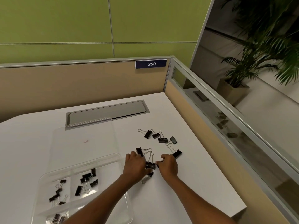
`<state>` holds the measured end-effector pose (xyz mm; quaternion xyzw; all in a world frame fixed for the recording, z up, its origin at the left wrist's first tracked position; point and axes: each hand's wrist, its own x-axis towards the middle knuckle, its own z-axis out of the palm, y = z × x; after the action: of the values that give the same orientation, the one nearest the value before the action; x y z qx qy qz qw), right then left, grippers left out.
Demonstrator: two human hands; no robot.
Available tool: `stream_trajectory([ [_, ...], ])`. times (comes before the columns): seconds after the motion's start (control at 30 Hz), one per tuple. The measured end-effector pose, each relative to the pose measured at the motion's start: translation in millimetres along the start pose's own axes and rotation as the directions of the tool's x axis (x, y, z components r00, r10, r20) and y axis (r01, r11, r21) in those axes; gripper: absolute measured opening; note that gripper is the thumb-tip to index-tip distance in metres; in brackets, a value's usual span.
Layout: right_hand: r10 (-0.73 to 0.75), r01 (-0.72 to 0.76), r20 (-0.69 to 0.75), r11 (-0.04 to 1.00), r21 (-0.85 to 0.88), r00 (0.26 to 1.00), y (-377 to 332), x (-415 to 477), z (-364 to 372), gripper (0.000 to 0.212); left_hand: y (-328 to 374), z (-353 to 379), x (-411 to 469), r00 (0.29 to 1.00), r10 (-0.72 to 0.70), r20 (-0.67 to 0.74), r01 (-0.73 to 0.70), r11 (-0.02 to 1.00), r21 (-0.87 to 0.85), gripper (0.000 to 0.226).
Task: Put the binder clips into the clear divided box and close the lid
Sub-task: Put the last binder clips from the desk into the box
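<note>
The clear divided box (127, 206) sits at the lower left, its compartments holding several black binder clips (87, 181). Its clear lid (84, 143) lies open and flat behind it. Several loose binder clips (162, 140) are scattered on the white desk to the right of the box. My left hand (134, 167) is curled down onto a binder clip (150, 165) that lies between my hands, and a blurred clip (148, 176) shows just under its thumb. My right hand (168, 165) is curled palm down with a dark sliver at its fingertips, beside another clip (177, 154).
A grey cable hatch (106, 113) is set into the desk (194, 183) behind the lid. Beige partitions with a "250" sign (151, 64) close off the back, and a glass-topped partition (226, 126) runs along the right. The desk's front right corner is at the lower right.
</note>
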<state>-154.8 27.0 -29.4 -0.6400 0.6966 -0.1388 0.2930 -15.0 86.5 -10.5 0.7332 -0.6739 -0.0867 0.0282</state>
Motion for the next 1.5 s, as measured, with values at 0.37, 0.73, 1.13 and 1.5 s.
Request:
stream_trajectory([
  [0.37, -0.048, 0.058, 0.072, 0.987, -0.150, 0.996, 12, 0, 4, 0.054, 25, 12, -3, 0.998, -0.035, 0.060, 0.030, 0.996, 0.078, 0.053],
  [0.73, -0.059, 0.079, 0.087, 0.967, -0.243, 0.994, 14, 1, 0, 0.040, 25, 28, -5, 0.999, -0.003, 0.041, -0.001, 0.994, 0.105, 0.049],
  [1.13, 0.005, -0.005, 0.052, 1.000, -0.005, 0.999, 10, -1, -4, 0.044, 35, 31, 0, 0.996, -0.063, 0.065, 0.060, 0.997, 0.046, 0.032],
  [1.5, -0.046, 0.021, 0.111, 0.975, 0.220, 0.993, 22, 10, -7, 0.033, 42, 30, 3, 0.993, -0.031, 0.118, 0.021, 0.996, 0.085, 0.025],
])
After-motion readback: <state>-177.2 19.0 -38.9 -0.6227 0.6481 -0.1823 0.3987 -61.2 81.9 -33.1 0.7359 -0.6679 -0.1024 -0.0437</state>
